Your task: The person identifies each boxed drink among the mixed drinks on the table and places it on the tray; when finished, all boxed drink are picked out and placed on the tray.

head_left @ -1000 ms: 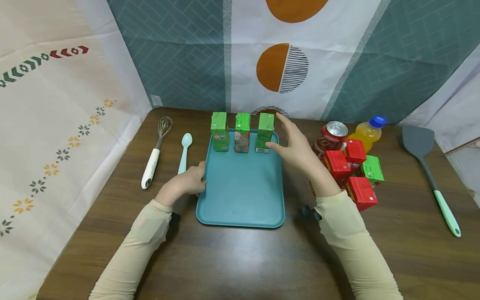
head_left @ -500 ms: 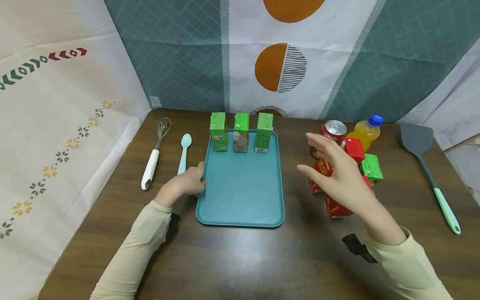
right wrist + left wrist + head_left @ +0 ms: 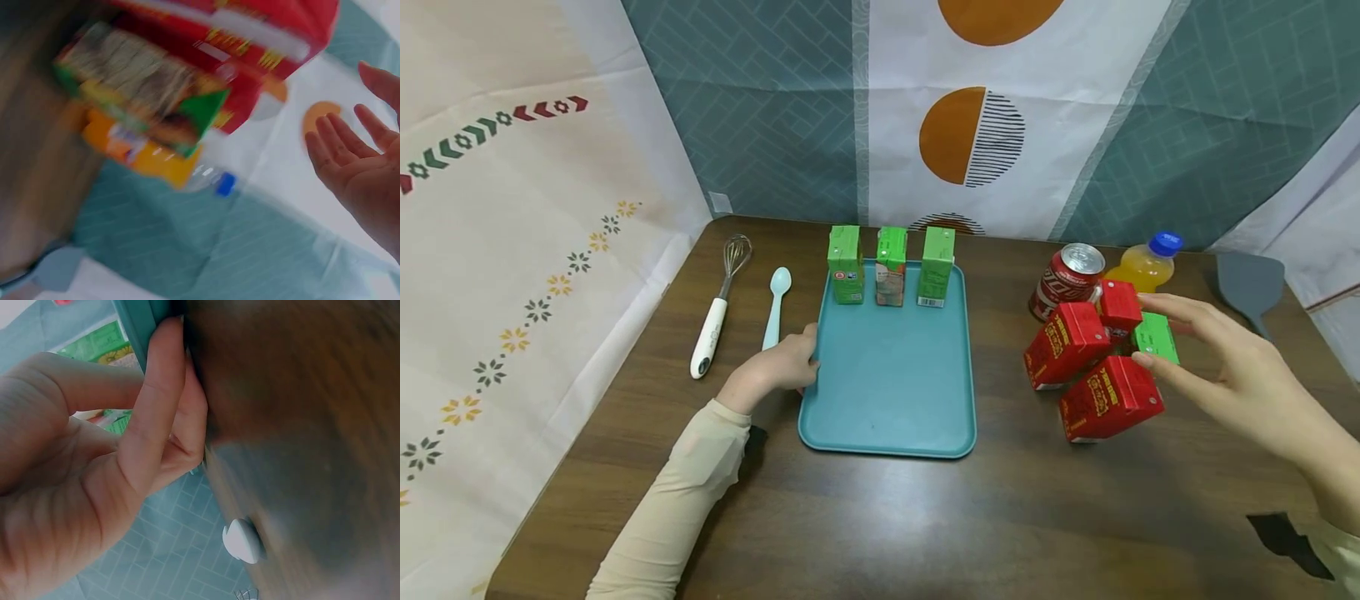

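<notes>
One blue-green tray is being pinched at its left rim by the left hand, whose fingers are being kept curled at the edge. The tray is lying flat on one brown table. Three green cartons are being borne upright at its far end, spaced in a single row: one on the left, one in the middle, one on the right.

The right hand is being held with thumb and fingers spread, just beside a group of six drinks on the right of the tray. In that group three red cartons are being counted, two nearer and one behind; with them are standing one green carton with a plain top, one red can and one blue-capped bottle of orange drink. In the right wrist view a gap is being shown between the fingers and the cartons.

Three utensils are also being seen: one whisk and one pale spoon left of the tray, the spoon's lower end being covered by the left hand, and one grey turner at the far right, its handle being largely hidden behind the right hand.
</notes>
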`<state>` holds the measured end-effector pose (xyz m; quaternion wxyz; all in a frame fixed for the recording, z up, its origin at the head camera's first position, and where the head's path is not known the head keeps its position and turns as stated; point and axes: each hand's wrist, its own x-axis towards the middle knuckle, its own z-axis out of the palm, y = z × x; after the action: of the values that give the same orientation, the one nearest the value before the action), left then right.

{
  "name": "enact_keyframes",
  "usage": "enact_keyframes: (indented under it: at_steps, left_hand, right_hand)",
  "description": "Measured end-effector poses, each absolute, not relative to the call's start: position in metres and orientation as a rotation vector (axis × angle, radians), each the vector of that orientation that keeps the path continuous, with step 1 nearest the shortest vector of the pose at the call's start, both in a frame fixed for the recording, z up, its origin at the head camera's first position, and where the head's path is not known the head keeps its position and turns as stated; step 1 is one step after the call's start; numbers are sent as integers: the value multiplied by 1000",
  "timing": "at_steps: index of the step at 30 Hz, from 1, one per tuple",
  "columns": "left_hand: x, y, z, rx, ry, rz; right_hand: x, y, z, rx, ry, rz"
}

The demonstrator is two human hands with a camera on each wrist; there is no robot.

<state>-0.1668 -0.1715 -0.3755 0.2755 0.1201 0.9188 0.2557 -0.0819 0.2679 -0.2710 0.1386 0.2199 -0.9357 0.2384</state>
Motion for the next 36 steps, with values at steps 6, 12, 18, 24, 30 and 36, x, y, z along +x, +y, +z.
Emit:
enact_keyframes:
  at_steps: [6, 12, 18, 24, 30, 36]
  left_hand:
    - [-169, -173, -374, 331, 2481, 698]
    - [-168, -172, -375, 318, 2473, 688]
    - [-165, -171, -376, 327, 2467, 706]
    - [-163, -170, -375, 340, 2462, 694]
    - [-165, -171, -376, 341, 2466, 683]
    - [-167, -172, -377, 334, 2464, 681]
  right_hand:
    - [-97, 302, -291, 600, -2750, 744]
    - [-116, 327, -317, 407, -2882, 1024]
    - [-124, 339, -329, 241, -3006, 1203]
    - [-122, 347, -336, 264, -3141, 1218]
    - [-124, 347, -347, 319, -3067, 1258]
    - [-127, 342, -362, 437, -2926, 1339]
